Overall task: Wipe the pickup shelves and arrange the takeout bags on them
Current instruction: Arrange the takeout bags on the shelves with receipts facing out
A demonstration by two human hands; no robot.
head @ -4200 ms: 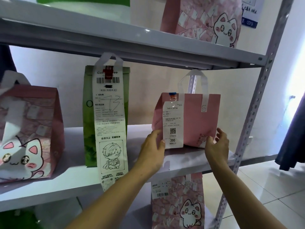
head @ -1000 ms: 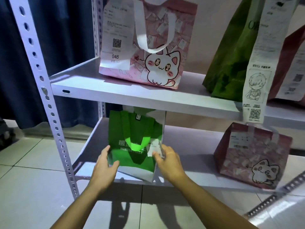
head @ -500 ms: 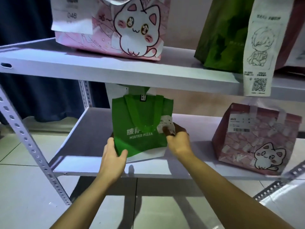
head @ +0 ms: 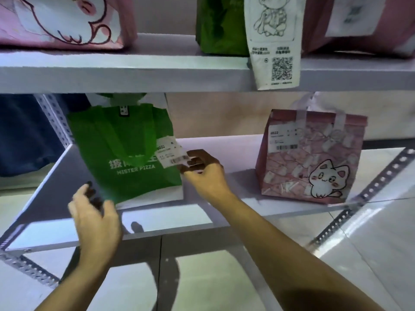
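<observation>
A green "Mister Pizza" takeout bag point(head: 125, 153) stands upright on the left part of the lower shelf point(head: 224, 151). A white receipt label point(head: 170, 154) hangs off its right side. My right hand point(head: 202, 173) is just right of the bag, its curled fingertips pinching the label's right edge. My left hand point(head: 94, 216) hovers at the bag's lower left corner with loosely bent fingers, holding nothing. A pink cat-print bag point(head: 314, 158) stands further right on the same shelf.
The upper shelf point(head: 134, 72) carries a pink cat bag point(head: 62, 21), a green bag point(head: 220, 25) with a long receipt point(head: 274, 41) hanging over the edge, and another pink bag point(head: 359, 23). A perforated metal post point(head: 381, 171) and tiled floor point(head: 370, 254) are at right.
My left hand has come off the green bag's lower left corner and drawn back. The bag now stands upright. The view has dropped closer to the lower shelf.
</observation>
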